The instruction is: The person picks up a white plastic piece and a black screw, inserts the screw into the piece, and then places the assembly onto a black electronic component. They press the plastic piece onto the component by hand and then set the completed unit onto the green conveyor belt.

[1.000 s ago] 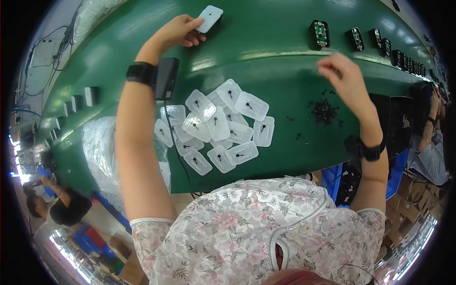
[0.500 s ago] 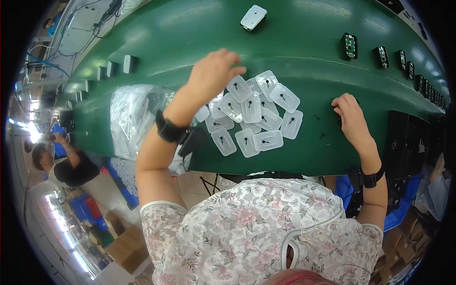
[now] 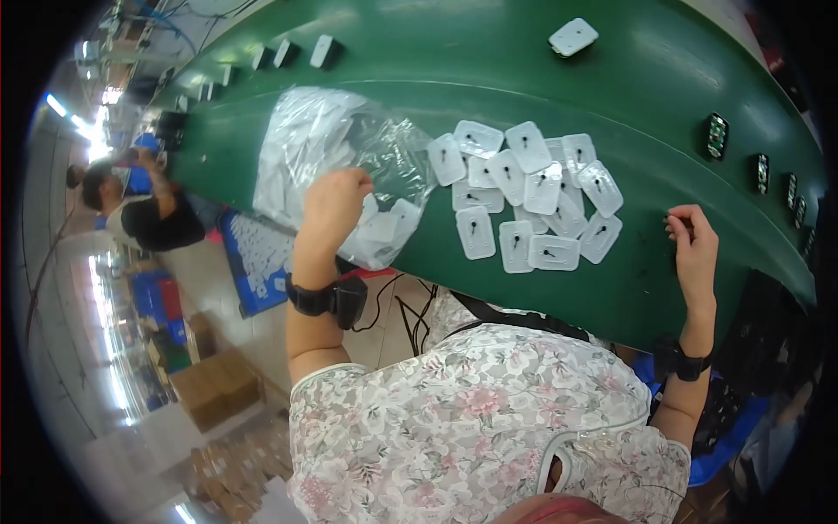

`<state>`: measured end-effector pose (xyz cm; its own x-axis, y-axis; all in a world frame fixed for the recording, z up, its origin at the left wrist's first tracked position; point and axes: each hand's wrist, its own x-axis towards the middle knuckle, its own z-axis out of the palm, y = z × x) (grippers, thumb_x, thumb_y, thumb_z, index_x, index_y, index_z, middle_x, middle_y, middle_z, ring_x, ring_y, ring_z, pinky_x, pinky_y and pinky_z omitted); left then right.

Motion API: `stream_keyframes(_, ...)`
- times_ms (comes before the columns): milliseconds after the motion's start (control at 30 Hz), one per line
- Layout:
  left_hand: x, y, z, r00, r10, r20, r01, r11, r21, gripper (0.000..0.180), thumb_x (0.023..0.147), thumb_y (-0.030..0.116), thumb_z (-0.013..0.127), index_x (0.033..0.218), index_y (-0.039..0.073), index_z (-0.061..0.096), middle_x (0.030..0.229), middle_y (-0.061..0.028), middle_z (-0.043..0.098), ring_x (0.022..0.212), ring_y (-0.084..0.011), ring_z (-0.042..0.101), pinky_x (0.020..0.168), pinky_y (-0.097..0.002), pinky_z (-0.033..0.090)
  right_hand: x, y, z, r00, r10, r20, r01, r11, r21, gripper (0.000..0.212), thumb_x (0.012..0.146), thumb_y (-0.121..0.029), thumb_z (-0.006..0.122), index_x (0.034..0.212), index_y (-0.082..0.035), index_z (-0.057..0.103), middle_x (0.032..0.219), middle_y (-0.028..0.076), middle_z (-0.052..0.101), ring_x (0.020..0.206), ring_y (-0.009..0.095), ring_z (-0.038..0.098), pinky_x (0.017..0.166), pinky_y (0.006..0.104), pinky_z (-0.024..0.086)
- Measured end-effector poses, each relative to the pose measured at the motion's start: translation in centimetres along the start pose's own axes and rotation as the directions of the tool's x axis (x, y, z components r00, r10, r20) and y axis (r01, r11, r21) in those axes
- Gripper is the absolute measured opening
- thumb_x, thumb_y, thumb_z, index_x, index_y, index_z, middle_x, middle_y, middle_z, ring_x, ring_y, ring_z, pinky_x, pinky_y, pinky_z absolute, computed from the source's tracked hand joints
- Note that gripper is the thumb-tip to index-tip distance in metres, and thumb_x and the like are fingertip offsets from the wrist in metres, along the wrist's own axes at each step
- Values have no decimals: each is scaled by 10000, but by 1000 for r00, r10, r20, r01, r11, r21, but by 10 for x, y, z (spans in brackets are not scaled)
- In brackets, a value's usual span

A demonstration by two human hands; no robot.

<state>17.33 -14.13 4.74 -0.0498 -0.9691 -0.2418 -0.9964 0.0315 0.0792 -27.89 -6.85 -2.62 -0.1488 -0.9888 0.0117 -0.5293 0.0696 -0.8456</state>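
Observation:
My left hand [image 3: 336, 196] is over a clear plastic bag [image 3: 301, 118] holding white plastic covers [image 3: 380, 229]. Its fingers are curled together, and whatever they may hold is hidden. To the right of the bag lies a loose pile of pale rectangular covers [image 3: 543, 188] with rounded corners; most have a small black keyhole-shaped piece in the middle. My right hand [image 3: 696, 249] rests at the table's right side, thumb and fingers drawn into a pinch. A dark speck shows at its fingertips, too small to name. Faint dark bits lie on the table beside that hand.
On the green table [image 3: 489, 65], a white-topped device [image 3: 573, 37] stands at the back. Black casings with green circuit boards [image 3: 717, 137] line the right; white-faced units [image 3: 324, 51] line the far left. A person [image 3: 140, 210] is at the left, by a blue tray [image 3: 253, 262] of white pieces.
My left hand has moved from the back of the cover pile leftward to the bag. My right hand stays at the table's right side, fingers now drawn closer. The whole view has shifted.

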Motion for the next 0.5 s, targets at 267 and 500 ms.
stream_keyframes(267,-19,-23,51,992,56,-114,-44,994,104,502,732,225,704,1171,37,550,1105,-140,537,995,-333,527,834,-400,446,-2,-2,8,997,-80,4,80,996,-24,54,880,-44,561,906,3,568,761,3,543,684,72,483,630,199,396)
stream_keyframes(500,-14,-39,60,925,65,-373,-52,998,45,221,804,102,609,1010,29,577,906,-167,591,854,-358,562,724,-437,465,-7,-13,15,998,-47,-32,53,981,187,68,882,-46,569,932,-1,578,790,5,559,702,66,501,640,191,413)
